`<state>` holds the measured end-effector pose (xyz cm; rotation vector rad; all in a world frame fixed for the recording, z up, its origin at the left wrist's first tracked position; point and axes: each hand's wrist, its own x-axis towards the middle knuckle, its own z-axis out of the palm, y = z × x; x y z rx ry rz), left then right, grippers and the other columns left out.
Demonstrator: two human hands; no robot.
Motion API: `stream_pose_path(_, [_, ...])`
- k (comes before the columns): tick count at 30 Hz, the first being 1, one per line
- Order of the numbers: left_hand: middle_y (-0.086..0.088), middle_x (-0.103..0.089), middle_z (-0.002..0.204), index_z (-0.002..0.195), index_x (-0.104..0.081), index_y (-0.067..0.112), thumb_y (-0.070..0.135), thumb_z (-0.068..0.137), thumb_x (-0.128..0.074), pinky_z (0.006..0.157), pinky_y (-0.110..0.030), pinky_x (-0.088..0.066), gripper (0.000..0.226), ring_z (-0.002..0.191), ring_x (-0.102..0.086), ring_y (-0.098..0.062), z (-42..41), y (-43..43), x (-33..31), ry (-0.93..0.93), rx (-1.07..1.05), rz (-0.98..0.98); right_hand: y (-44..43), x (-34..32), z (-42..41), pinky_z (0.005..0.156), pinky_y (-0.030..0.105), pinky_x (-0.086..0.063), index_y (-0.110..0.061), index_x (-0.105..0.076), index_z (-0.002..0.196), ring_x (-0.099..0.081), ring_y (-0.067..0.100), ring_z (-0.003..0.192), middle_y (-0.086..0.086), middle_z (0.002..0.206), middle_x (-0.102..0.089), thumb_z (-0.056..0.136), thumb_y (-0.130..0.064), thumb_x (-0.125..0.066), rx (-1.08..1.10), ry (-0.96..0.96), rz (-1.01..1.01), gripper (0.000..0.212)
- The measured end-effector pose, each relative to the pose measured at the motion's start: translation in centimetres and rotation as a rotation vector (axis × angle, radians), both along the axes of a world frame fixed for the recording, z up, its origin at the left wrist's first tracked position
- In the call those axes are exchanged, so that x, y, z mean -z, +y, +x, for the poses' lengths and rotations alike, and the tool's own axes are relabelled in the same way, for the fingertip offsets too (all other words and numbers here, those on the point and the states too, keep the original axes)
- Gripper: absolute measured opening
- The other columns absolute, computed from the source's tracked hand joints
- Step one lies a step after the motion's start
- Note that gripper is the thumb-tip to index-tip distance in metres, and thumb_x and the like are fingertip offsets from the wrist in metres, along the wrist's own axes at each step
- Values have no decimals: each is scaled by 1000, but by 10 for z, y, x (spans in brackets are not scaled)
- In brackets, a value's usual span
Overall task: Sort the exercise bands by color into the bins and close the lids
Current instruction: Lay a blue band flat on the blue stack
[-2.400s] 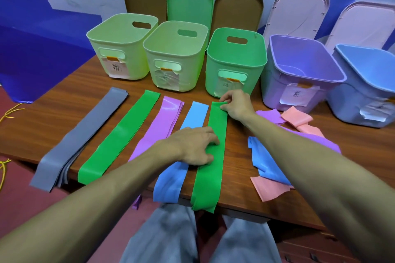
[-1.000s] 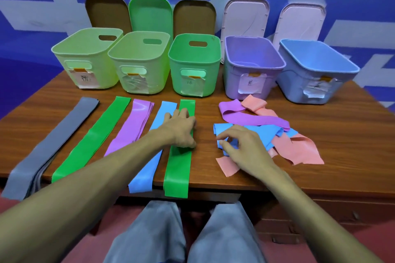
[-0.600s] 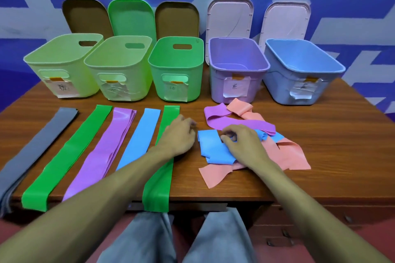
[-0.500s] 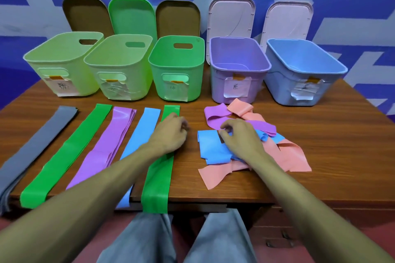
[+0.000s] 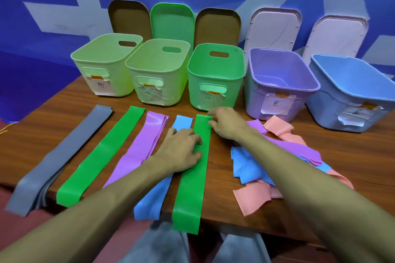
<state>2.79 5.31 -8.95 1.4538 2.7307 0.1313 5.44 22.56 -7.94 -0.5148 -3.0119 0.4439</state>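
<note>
Five flat exercise bands lie side by side on the table: grey, green, purple, blue and a second green band. My left hand presses flat across the blue band and the second green one. My right hand pinches that green band's far right corner. A loose pile of purple, blue and pink bands lies to the right, partly under my right forearm.
Five open bins stand in a row behind the bands: two light green, one green, one purple, one blue. Their lids lean on the blue wall. Several bands overhang the table's near edge.
My right hand left the mixed pile and went to the far end of the right green band. My left hand slid toward me along that band. My head turned a little.
</note>
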Motion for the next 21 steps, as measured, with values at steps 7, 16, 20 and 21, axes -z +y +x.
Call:
stream_pose_path(7, [1, -50, 135, 134, -49, 24, 43, 88, -52, 100, -39, -27, 50, 124, -45, -17, -3, -9, 5, -29, 58, 25, -9, 12, -32, 97, 38, -45, -10, -60, 121, -53, 32, 119, 15, 129, -52, 87, -15, -60, 105, -52, 38, 34])
stream_pose_path(16, [-8, -41, 127, 139, -29, 12, 21, 76, -71, 92, -36, -41, 77, 114, -51, -30, 9, -8, -1, -315, -181, 407, -9, -48, 7, 81, 32, -45, -13, -71, 92, -61, 24, 93, 8, 96, -70, 83, -17, -64, 8, 238, -110, 12])
stream_pose_path(20, [0, -63, 95, 131, -44, 8, 14, 84, -63, 74, -24, -54, 51, 87, -66, -16, 11, -5, -25, -1074, -460, 692, -27, -83, 26, 78, 30, -52, -8, -68, 94, -58, 14, 82, 3, 90, -65, 84, -7, -66, 17, 407, -568, 10])
stream_pose_path(21, [3, -66, 90, 124, -54, 7, 13, 88, -60, 65, -17, -53, 38, 79, -66, -10, 12, -7, -29, -1138, -422, 666, -33, -91, 30, 72, 25, -53, -8, -67, 95, -59, 13, 81, 4, 91, -64, 84, -3, -65, 14, 447, -682, 11])
